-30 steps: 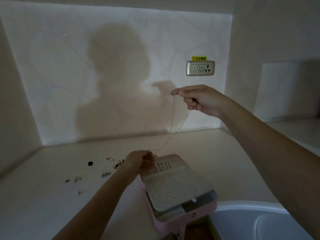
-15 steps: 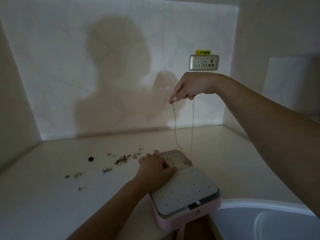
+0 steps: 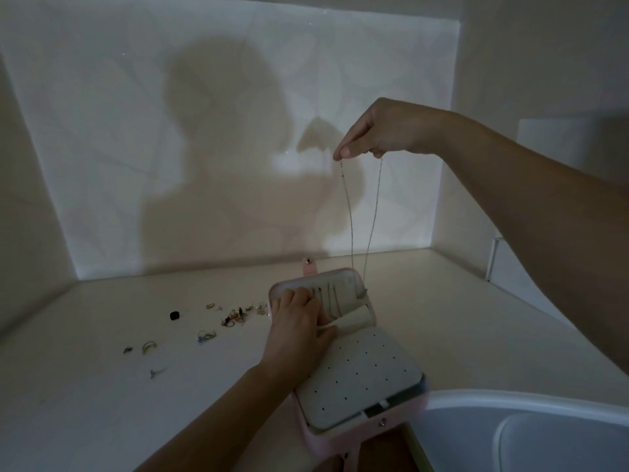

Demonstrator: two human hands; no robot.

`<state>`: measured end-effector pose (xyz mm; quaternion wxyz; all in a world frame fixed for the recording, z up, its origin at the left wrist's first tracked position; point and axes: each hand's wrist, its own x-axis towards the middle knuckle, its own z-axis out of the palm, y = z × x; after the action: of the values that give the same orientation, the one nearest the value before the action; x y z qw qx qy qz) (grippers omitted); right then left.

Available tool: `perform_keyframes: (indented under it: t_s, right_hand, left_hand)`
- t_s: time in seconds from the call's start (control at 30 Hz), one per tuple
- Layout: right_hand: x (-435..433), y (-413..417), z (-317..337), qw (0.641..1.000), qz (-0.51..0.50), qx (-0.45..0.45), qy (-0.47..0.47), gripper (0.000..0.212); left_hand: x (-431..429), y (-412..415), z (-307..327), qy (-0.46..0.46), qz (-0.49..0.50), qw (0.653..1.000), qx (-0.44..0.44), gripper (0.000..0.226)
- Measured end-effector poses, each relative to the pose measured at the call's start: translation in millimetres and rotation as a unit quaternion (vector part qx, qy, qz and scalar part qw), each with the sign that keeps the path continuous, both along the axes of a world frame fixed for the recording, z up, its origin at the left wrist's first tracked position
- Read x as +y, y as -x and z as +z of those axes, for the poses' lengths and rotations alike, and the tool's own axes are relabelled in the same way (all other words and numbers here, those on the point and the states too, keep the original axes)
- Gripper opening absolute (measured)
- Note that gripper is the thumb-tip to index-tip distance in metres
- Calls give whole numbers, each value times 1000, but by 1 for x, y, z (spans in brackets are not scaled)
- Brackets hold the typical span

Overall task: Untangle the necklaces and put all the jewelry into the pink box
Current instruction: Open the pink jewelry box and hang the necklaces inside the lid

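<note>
open pink box [image 3: 401, 420]: thin chains sit in its lid pocket, whose flap [image 3: 347, 316] the left hand [image 3: 299, 325] grips. the right hand [image 3: 371, 134] pinches a fine silver necklace [image 3: 347, 206], looped down to the lid; rings [image 3: 235, 316] lie on the desk [image 3: 102, 386].

Tally from my feed: one pink box [image 3: 357, 432]. One necklace [image 3: 349, 212], hanging in two strands. One black piece [image 3: 174, 315] on the table [image 3: 102, 403]. Five small rings [image 3: 149, 346] lying singly toward the left edge; one cluster [image 3: 235, 316], too tangled to count. Two hands: left hand [image 3: 299, 321], right hand [image 3: 377, 131].
</note>
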<state>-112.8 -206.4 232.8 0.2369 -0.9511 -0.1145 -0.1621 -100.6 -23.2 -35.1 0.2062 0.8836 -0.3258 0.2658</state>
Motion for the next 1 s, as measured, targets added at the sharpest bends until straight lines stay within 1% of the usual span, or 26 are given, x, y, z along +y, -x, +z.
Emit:
perform_keyframes:
  t_s: [0.07, 0.23, 0.43, 0.57, 0.77, 0.87, 1.0]
  right_hand:
    - [1, 1, 1, 1000, 2, 3, 4, 19]
    - [2, 5, -1, 999, -1, 27, 21, 19]
    - [-5, 2, -11, 999, -9, 25, 26, 22]
    - [-10, 0, -17, 1000, 2, 17, -19, 22]
    - [-20, 1, -27, 997, 19, 40, -67, 24]
    - [-22, 2, -38, 995, 20, 39, -87, 18]
    - [-23, 2, -52, 994, 27, 14, -101, 13]
  left_hand:
    - [0, 0, -1, -3, -4, 1000, -16, 22]
    - [-2, -3, -5, 26, -16, 997, -73, 23]
    - [-2, -2, -6, 44, -15, 993, -106, 31]
    - [-2, -3, -7, 51, -18, 992, -112, 30]
    - [-2, -3, -7, 56, -16, 992, -116, 32]
    - [-2, -3, -7, 55, -15, 991, -120, 33]
    - [-2, -2, -6, 55, -13, 991, -125, 34]
